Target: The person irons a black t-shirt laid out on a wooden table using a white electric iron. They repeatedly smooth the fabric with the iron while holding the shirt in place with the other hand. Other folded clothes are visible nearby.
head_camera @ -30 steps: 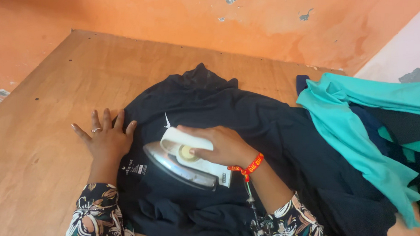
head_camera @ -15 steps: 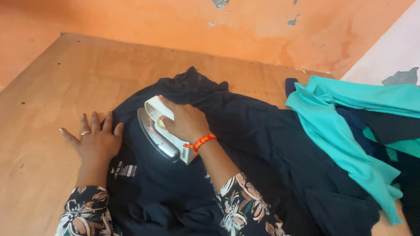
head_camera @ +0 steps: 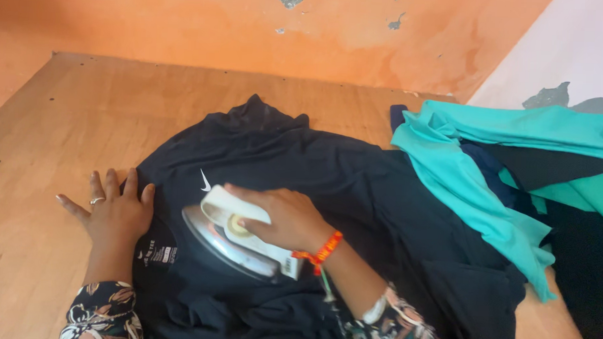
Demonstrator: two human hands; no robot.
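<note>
Black soft-knit shirt [head_camera: 354, 191] spread flat over bare brown wooden bench [head_camera: 42, 134], small white mark near the chest; white-handled metal-soled iron [head_camera: 235, 244] resting on it, gripped around the handle by right hand [head_camera: 283, 219]; left hand [head_camera: 116, 210] flat, fingers spread, pinning the shirt's left edge; heap of teal and dark cloth [head_camera: 502, 170] just right, against peeling orange wall [head_camera: 253, 27]

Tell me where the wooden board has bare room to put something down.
Bare wood lies left of the left hand and between the black shirt and orange wall. The right is crowded: teal clothes piled beside the shirt, where the right hand holds the iron.
</note>
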